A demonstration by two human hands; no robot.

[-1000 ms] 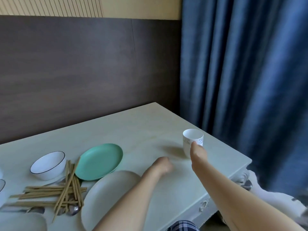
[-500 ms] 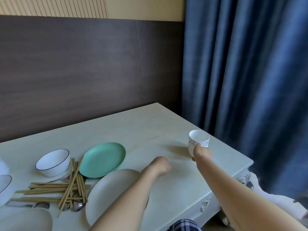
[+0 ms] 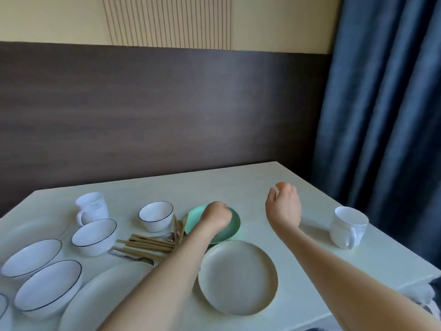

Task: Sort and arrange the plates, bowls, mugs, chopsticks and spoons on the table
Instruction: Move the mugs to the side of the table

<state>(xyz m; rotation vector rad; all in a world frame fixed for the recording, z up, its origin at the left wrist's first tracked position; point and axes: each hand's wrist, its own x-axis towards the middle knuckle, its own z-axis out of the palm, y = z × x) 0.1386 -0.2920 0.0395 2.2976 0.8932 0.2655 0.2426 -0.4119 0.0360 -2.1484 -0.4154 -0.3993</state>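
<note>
The right hand (image 3: 284,206) holds nothing: its fingers are loosely curved and spread, hovering over bare table (image 3: 238,182), well clear of the white mug (image 3: 347,230) it was gripping half a second ago. That mug now stands by itself near the table's right edge, close to the blue curtain (image 3: 381,115). Judging by this, the mug has been set down there as the start of a mug spot, and the hand is free for the next piece.

The mug stands upright, mouth up, its long axis vertical; its handle (image 3: 352,237) points toward the near edge of the table, slightly right.

The left hand (image 3: 216,216) is over the green plate (image 3: 232,229), fingers curled under and away from the camera; I cannot tell whether it grips the rim or only rests there. A second later than the first view, it has moved from bare table onto this plate, which suggests the plates come next.

Just in front of the green plate lies the beige plate (image 3: 238,275), their edges overlapping in the view. Left of them the chopsticks (image 3: 148,244) lie in a loose pile, mostly running left to right, a few crossing toward the far side, with spoons (image 3: 133,258) partly under them. Further left stand dark-rimmed bowls (image 3: 94,236) and a second mug (image 3: 91,207), well apart from the first.
</note>
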